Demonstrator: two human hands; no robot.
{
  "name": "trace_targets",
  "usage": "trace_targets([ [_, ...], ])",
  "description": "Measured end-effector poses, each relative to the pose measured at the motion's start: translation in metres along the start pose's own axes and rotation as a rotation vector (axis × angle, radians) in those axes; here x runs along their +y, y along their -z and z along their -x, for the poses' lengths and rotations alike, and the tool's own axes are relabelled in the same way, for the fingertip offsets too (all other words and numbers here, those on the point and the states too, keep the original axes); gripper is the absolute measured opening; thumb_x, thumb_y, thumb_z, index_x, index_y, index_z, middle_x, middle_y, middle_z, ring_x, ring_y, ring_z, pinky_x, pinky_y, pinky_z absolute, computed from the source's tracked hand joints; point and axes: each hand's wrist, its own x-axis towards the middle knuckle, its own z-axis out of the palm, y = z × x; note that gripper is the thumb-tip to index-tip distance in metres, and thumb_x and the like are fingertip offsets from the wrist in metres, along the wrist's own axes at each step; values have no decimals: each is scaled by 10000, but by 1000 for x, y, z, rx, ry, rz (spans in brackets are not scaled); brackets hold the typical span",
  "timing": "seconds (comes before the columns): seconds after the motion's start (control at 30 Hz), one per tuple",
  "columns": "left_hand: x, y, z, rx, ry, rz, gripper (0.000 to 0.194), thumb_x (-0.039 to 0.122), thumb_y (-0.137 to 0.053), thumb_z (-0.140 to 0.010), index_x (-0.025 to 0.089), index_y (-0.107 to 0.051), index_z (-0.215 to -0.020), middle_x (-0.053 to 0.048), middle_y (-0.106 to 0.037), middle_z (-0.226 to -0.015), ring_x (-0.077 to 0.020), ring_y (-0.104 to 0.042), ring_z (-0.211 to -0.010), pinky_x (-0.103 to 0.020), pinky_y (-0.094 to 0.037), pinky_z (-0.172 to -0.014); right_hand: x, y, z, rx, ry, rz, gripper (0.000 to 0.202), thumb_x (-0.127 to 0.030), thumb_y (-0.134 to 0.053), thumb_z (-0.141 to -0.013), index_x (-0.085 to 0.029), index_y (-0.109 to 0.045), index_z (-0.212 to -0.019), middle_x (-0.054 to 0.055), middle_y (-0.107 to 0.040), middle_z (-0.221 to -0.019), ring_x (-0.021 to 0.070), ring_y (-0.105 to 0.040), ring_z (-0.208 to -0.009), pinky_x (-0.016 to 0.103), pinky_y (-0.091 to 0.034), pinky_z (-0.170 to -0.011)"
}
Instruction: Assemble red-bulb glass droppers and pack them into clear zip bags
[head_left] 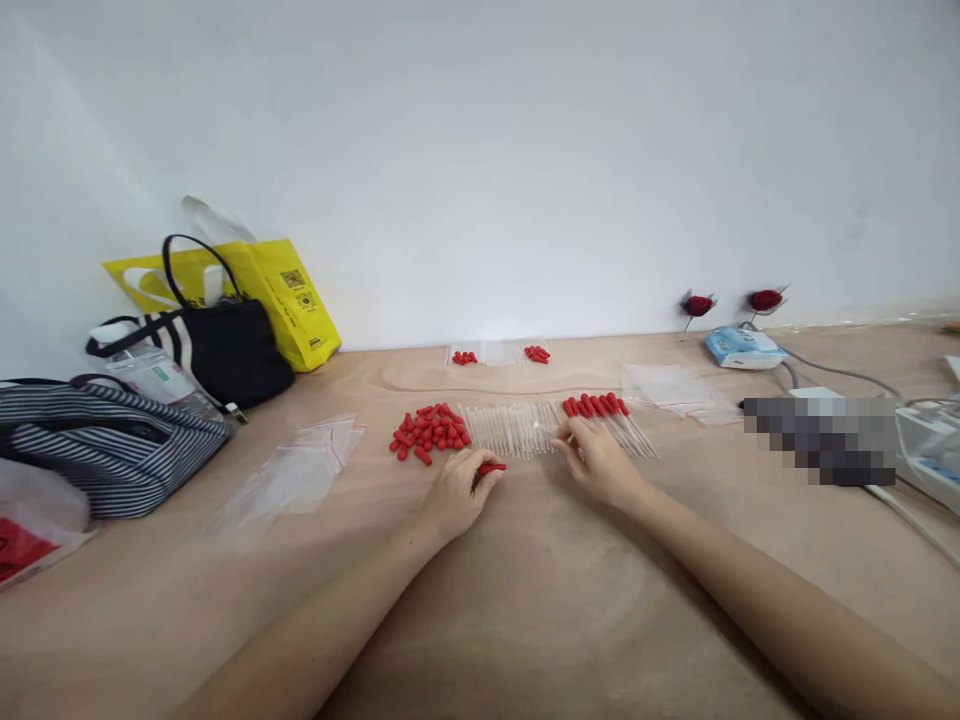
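Note:
My left hand (459,492) is closed, holding a red rubber dropper bulb (493,468) that points right. Just beyond it lies a loose pile of red dropper bulbs (431,430). A row of thin clear dropper tubes (510,430) lies side by side between my two hands. My right hand (600,462) has its thumb and fingers pinched at the right end of that row, seemingly on one clear tube; the fingertips partly hide it. Several droppers (600,405), tubes fitted with red bulbs, lie in a row just beyond my right hand.
Flat clear zip bags (300,470) lie at left, and more zip bags (671,390) at right. A filled zip bag (499,353) rests near the wall. Bags, including a striped bag (127,445) and a yellow bag (292,310), stand left. A tissue pack (742,348) and cables are at right.

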Motion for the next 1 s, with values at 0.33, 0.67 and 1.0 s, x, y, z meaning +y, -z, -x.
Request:
trace_targets([
  [0.33,-8,-5,-1,10,-99,-14,139,213,-478,-840,198,-602,-901,-13,-650,-790,-158,-574,-742,-300,-423,-731,-14,-5,22,-40,233,-23,246,-161,-383,-855,-160,-567,-1017,53,-636,-765,144,-535,-682,307,-311,-735],
  [0.67,-2,-6,-1,29,-104,16,134,218,-475,-840,180,-600,-870,-7,-628,-733,-141,-554,-683,-270,-416,-684,-23,-10,25,-56,265,-58,226,-173,-387,-857,-160,-585,-965,49,-640,-788,129,-530,-687,300,-278,-746],
  [1.0,3,-3,4,-14,-99,26,162,227,-437,-848,171,-584,-809,-14,-609,-706,-148,-542,-683,-279,-411,-688,-25,-10,24,-57,356,-26,286,-81,-388,-815,-166,-595,-992,26,-606,-713,119,-484,-630,294,-238,-687],
])
